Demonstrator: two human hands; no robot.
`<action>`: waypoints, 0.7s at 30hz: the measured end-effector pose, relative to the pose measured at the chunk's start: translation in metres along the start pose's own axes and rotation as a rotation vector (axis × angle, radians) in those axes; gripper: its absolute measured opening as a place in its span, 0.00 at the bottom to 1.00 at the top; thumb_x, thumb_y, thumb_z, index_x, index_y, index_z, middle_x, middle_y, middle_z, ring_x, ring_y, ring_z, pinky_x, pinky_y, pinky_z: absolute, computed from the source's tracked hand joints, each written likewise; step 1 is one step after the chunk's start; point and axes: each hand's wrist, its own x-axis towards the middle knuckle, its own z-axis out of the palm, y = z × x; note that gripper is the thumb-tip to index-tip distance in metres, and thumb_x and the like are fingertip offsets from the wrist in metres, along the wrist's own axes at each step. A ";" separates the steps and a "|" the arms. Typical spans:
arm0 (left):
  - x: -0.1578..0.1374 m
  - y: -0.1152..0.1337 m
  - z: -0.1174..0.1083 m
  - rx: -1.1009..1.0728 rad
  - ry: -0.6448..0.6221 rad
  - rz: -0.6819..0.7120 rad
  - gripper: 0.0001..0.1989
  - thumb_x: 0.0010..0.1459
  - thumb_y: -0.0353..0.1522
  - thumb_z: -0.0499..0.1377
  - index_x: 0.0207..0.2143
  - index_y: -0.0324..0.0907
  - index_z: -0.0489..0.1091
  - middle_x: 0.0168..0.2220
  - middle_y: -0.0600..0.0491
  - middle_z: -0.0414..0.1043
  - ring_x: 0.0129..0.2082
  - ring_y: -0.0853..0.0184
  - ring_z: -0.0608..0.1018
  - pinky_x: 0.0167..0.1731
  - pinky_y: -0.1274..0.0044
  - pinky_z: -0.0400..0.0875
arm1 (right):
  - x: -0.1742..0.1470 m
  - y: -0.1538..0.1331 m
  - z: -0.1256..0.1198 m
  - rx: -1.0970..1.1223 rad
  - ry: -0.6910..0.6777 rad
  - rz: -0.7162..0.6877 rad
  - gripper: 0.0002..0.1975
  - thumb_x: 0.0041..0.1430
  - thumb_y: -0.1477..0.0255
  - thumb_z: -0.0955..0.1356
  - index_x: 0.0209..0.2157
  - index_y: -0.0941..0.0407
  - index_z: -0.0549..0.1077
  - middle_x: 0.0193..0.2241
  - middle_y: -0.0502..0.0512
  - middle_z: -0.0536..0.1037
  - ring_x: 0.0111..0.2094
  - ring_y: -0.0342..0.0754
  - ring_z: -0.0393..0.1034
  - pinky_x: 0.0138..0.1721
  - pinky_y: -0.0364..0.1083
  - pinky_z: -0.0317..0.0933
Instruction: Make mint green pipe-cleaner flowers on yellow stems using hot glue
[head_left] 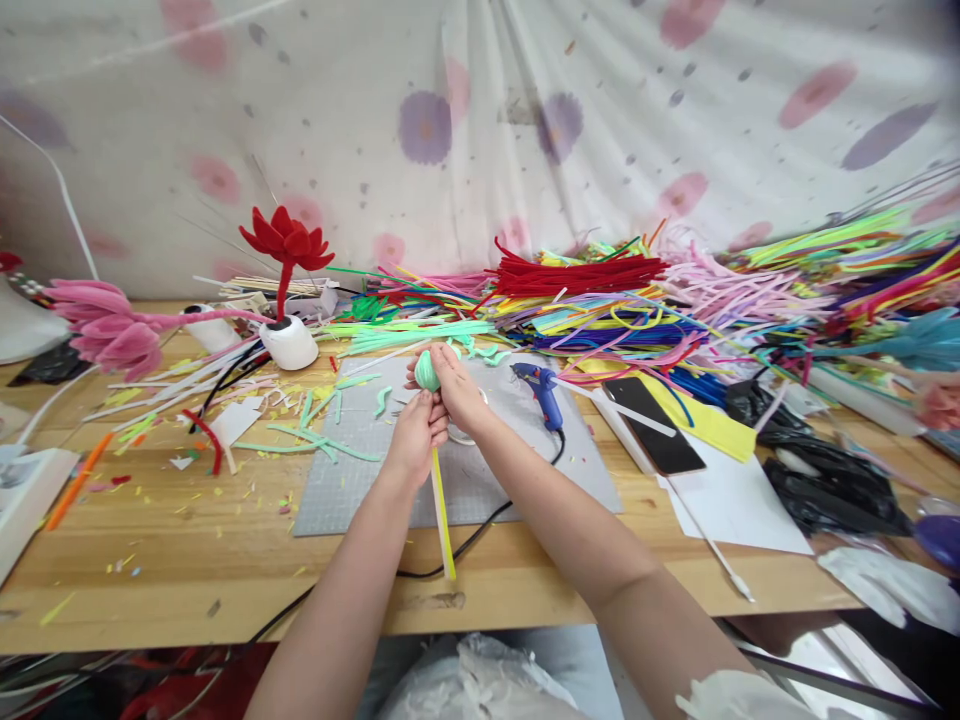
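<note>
Above the grey cutting mat (352,495), my two hands meet around a small rounded bud of mint-green pipe cleaner (427,372). My right hand (459,388) curls over it from the right. Just below, my left hand (414,432) is closed, with thumb and fingers near the bud's base. From under the fingers hangs a thin yellow-and-white strip (442,515), reaching toward the table's front edge; the fingers hide where it joins. Loose mint-green pipe cleaner pieces (322,440) lie left of the hands. A round white item under my right hand is mostly covered.
A blue glue gun (541,392) lies right of my hands, its black cable crossing the mat. Pipe cleaner bundles (577,275) line the back. A red flower (285,240) stands in a white pot (289,344). A phone (654,425) rests at right.
</note>
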 end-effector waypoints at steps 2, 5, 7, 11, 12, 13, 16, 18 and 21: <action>0.000 -0.003 0.000 0.003 0.000 0.035 0.14 0.51 0.36 0.59 0.23 0.39 0.57 0.15 0.63 0.50 0.11 0.82 0.52 0.09 0.89 0.44 | 0.001 0.000 0.001 -0.003 0.027 -0.006 0.14 0.55 0.57 0.62 0.33 0.54 0.63 0.27 0.48 0.71 0.27 0.39 0.68 0.30 0.42 0.66; -0.001 -0.004 0.001 -0.005 -0.006 0.053 0.14 0.51 0.36 0.59 0.23 0.39 0.57 0.16 0.62 0.51 0.12 0.82 0.54 0.10 0.88 0.45 | 0.003 0.000 0.001 -0.007 0.040 -0.036 0.12 0.56 0.59 0.62 0.35 0.53 0.63 0.27 0.47 0.69 0.27 0.39 0.68 0.30 0.41 0.66; -0.002 -0.003 0.002 -0.009 0.006 0.046 0.13 0.51 0.37 0.59 0.24 0.39 0.59 0.16 0.62 0.51 0.12 0.81 0.54 0.10 0.88 0.46 | 0.002 -0.001 -0.001 -0.029 0.007 -0.049 0.13 0.56 0.59 0.61 0.35 0.53 0.64 0.28 0.48 0.70 0.28 0.39 0.68 0.30 0.41 0.65; -0.003 0.001 0.000 -0.011 0.005 0.012 0.12 0.50 0.37 0.59 0.25 0.38 0.60 0.17 0.63 0.50 0.12 0.81 0.54 0.10 0.88 0.45 | 0.001 -0.004 -0.005 -0.044 -0.115 -0.021 0.14 0.55 0.57 0.60 0.32 0.54 0.65 0.31 0.50 0.70 0.30 0.40 0.68 0.31 0.41 0.65; -0.003 0.001 -0.001 -0.004 -0.010 -0.004 0.13 0.50 0.37 0.59 0.26 0.39 0.60 0.17 0.63 0.50 0.12 0.81 0.54 0.10 0.88 0.45 | 0.001 -0.005 -0.007 -0.036 -0.130 -0.009 0.14 0.54 0.58 0.62 0.31 0.55 0.65 0.31 0.49 0.70 0.29 0.40 0.68 0.31 0.41 0.65; -0.002 0.001 -0.002 0.008 -0.029 -0.020 0.13 0.49 0.38 0.59 0.26 0.39 0.60 0.17 0.62 0.51 0.12 0.81 0.54 0.10 0.87 0.45 | 0.001 -0.006 -0.007 -0.028 -0.135 0.003 0.13 0.53 0.59 0.63 0.30 0.55 0.64 0.30 0.48 0.69 0.29 0.39 0.68 0.30 0.41 0.65; -0.001 0.001 -0.006 0.073 -0.054 -0.024 0.14 0.48 0.39 0.60 0.25 0.40 0.58 0.17 0.62 0.53 0.12 0.81 0.55 0.11 0.87 0.46 | 0.003 -0.008 -0.007 -0.036 -0.111 0.038 0.12 0.50 0.62 0.66 0.30 0.55 0.62 0.27 0.46 0.69 0.26 0.39 0.67 0.29 0.41 0.65; 0.000 0.000 -0.008 0.136 -0.014 0.007 0.16 0.48 0.40 0.60 0.24 0.40 0.57 0.17 0.62 0.53 0.12 0.81 0.54 0.11 0.87 0.45 | 0.006 -0.007 -0.007 -0.085 -0.089 0.080 0.12 0.50 0.62 0.66 0.30 0.54 0.62 0.26 0.45 0.69 0.25 0.39 0.67 0.25 0.39 0.62; 0.001 0.003 -0.014 0.217 0.081 0.027 0.15 0.49 0.41 0.59 0.25 0.39 0.60 0.16 0.63 0.50 0.11 0.81 0.52 0.11 0.87 0.43 | 0.018 0.001 -0.013 -0.211 -0.020 0.106 0.11 0.54 0.61 0.63 0.31 0.55 0.62 0.26 0.46 0.70 0.24 0.38 0.66 0.24 0.38 0.60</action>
